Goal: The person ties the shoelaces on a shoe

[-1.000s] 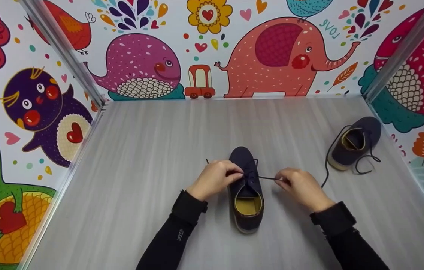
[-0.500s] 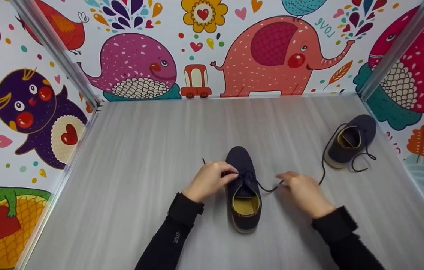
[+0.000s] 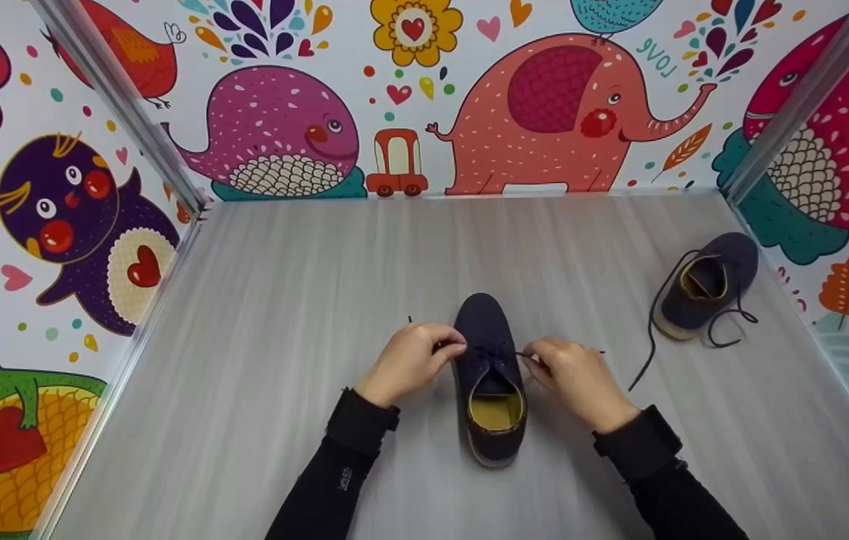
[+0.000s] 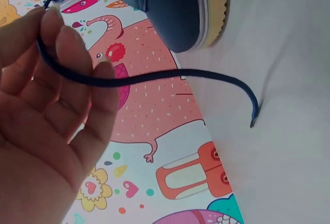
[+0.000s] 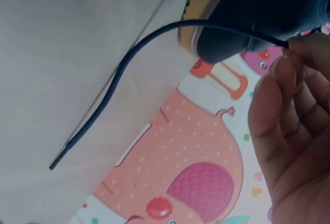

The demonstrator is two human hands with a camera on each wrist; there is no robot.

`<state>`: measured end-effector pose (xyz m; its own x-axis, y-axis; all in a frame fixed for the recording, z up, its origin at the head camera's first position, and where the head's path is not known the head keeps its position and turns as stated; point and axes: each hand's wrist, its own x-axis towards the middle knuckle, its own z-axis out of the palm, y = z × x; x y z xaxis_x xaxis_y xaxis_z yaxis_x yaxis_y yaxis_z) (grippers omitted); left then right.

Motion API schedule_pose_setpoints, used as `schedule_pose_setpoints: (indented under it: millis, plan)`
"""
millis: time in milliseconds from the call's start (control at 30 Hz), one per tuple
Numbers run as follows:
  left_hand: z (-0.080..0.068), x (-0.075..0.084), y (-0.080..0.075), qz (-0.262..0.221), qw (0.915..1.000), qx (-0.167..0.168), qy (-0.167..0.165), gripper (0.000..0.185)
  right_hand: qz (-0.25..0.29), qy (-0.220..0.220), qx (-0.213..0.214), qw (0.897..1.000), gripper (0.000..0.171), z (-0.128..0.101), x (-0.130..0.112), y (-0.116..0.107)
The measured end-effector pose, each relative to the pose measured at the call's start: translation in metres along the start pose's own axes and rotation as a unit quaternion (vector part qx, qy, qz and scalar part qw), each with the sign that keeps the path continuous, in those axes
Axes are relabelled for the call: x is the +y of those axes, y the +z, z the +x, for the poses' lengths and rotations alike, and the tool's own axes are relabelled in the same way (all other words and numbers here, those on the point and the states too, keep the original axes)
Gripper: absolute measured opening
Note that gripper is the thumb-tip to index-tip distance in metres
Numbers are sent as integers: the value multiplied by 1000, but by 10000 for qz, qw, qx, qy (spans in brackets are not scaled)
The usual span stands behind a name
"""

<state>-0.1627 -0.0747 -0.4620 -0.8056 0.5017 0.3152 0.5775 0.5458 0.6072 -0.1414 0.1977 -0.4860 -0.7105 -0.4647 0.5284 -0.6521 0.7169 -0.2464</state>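
A dark navy lace-up shoe [image 3: 482, 319] with a yellowish insole stands upright on the floor between both hands, toe pointing away. At its left edge my left hand [image 3: 411, 361] pinches one lace between thumb and fingertips. In the left wrist view, that lace [image 4: 154, 76] curves out past the fingers, its tipped end hanging free. On the shoe's right side my right hand [image 3: 578, 379] pinches the other lace close to the eyelets. The loose end of this lace [image 5: 121, 69] arcs away from the fingertips in the right wrist view.
A matching shoe [image 3: 682, 306] stands at the far right beside the side wall, its laces undone and trailing on the floor. Walls printed with cartoon animals [image 3: 537, 142] enclose the pale wood-look floor [image 3: 304, 285] at the back and sides.
The right lace was taut, then slack; now my right hand has moved left along it, up to the shoe, and pinches it there. My left hand has shifted slightly left, still pinching its lace.
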Motion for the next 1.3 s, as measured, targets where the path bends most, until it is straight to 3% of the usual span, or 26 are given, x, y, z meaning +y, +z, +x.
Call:
schedule_pose_setpoints:
  millis: [133, 267, 367, 467, 567, 667, 800, 867, 1000, 1100, 1167, 1233, 1300]
  plan:
    - [-7, -6, -7, 55, 9999, 95, 1, 14, -123, 73, 136, 9998, 9, -6, 11, -8]
    - [-19, -14, -13, 137, 9998, 171, -11, 10, -138, 318, 196, 9992, 25, -17, 21, -14]
    - [-29, -19, -15, 184, 9997, 176, -54, 9, -59, 593, 124, 9981, 34, -28, 26, -13]
    - [-35, -25, -14, 175, 9996, 177, -127, 8, -5, 713, -4, 9975, 34, -36, 29, -9]
    - [-36, -29, -8, 236, 9984, 480, -174, 8, -3, 785, -93, 9969, 29, -38, 28, -4]
    - [-33, -29, 1, 370, 9938, 1021, -216, 6, 78, 1010, -207, 9946, 22, -38, 25, -4]
    - [-36, -24, 14, 436, 9875, 1374, -643, 13, 317, 1375, -333, 9894, 14, -39, 18, -7]
    - [-39, -20, 17, 267, 9868, 1246, -999, 14, 480, 1553, -326, 9862, 14, -41, 14, -8]
    - [-44, -12, 21, -527, 9854, 418, -1564, 24, 1033, 1954, -223, 9750, 9, -45, 6, -7]
    - [-43, -6, 26, -1150, 9754, -218, -1870, 37, 1796, 2452, -273, 9523, 12, -46, 1, -3]
    - [-40, -5, 30, -1508, 9649, -368, -2119, 42, 2519, 2960, -374, 9206, 17, -45, -1, 0]
    - [-36, -6, 34, -2024, 9482, -324, -2425, 44, 3390, 3569, -483, 8691, 27, -44, -3, 4]
    - [-32, -8, 38, -2591, 9267, -150, -2720, 43, 4137, 4151, -511, 8087, 37, -42, -4, 8]
